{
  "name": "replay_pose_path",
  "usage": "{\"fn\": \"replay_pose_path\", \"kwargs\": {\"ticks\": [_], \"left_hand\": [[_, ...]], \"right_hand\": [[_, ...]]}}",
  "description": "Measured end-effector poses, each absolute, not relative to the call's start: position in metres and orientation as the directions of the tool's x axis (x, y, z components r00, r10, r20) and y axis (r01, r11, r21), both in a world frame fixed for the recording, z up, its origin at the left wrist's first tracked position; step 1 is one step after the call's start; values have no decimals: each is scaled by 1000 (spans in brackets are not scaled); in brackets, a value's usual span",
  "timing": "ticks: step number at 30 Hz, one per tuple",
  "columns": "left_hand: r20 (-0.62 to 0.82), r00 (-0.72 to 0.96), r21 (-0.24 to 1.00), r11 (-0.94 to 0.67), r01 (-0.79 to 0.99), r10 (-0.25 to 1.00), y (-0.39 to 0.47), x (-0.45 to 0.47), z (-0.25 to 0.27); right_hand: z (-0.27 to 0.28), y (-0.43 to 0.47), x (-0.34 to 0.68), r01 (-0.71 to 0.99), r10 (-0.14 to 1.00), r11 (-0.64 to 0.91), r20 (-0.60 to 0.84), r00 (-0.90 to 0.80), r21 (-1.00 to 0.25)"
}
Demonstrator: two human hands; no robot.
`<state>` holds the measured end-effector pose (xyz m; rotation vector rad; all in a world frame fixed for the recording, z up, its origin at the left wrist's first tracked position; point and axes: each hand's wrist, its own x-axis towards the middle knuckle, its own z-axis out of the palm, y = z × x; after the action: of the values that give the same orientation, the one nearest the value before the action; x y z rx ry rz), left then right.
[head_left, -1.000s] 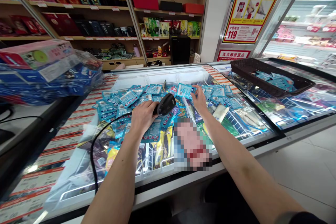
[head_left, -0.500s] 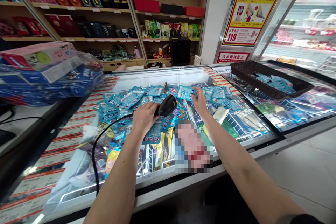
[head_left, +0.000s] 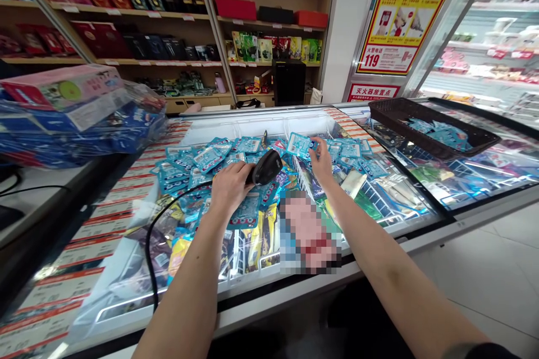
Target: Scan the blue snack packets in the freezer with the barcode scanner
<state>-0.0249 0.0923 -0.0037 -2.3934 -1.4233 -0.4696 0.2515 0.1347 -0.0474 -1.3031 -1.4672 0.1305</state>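
My left hand (head_left: 229, 188) is wrapped round the handle of a black barcode scanner (head_left: 266, 168), whose head points to the right. Between the fingertips of my right hand (head_left: 320, 160) is the right edge of a small blue packet (head_left: 300, 145), held tilted in front of the scanner with its printed label side showing. Many more blue packets (head_left: 210, 157) lie in a loose heap on the glass freezer top (head_left: 138, 202), to the left of, beneath and beyond both hands. The scanner's black cable (head_left: 152, 235) curves down past my left forearm.
A dark brown basket (head_left: 480, 123) with several blue packets stands on the freezer at the right. Boxes and plastic-wrapped blue packs (head_left: 76, 118) are stacked at the left. A blurred-out pinkish object (head_left: 305, 224) lies near the front edge. Shelves of goods (head_left: 269, 19) line the back.
The packet in my right hand has tilted slightly and shifted a little to the right. My left hand and the scanner have barely moved.
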Motion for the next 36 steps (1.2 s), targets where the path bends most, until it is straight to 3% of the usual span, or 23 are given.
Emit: {"fn": "replay_pose_path", "kwargs": {"ticks": [4,14,19,24,29,33,36], "left_hand": [[451,462,-99,-472,876,764,92,-25,-4],[453,453,-135,-443,886,768,93,-30,-4],[456,439,-132,-430,893,774,94,-31,-4],[468,414,-99,-419,902,780,95,-33,-2],[490,366,-77,-379,922,791,95,-37,0],[505,345,-70,-361,930,791,95,-41,1],[522,331,-67,-350,934,786,95,-43,1]], "right_hand": [[-50,137,252,649,718,354,640,272,-673],[-49,132,251,654,609,48,541,580,-755],[-50,131,247,669,622,-34,508,596,-743],[-57,136,247,723,558,-20,593,581,-690],[-54,135,247,789,666,118,637,388,-603],[-50,135,241,755,792,383,610,28,-533],[-46,132,232,703,838,487,505,-208,-519]]}}
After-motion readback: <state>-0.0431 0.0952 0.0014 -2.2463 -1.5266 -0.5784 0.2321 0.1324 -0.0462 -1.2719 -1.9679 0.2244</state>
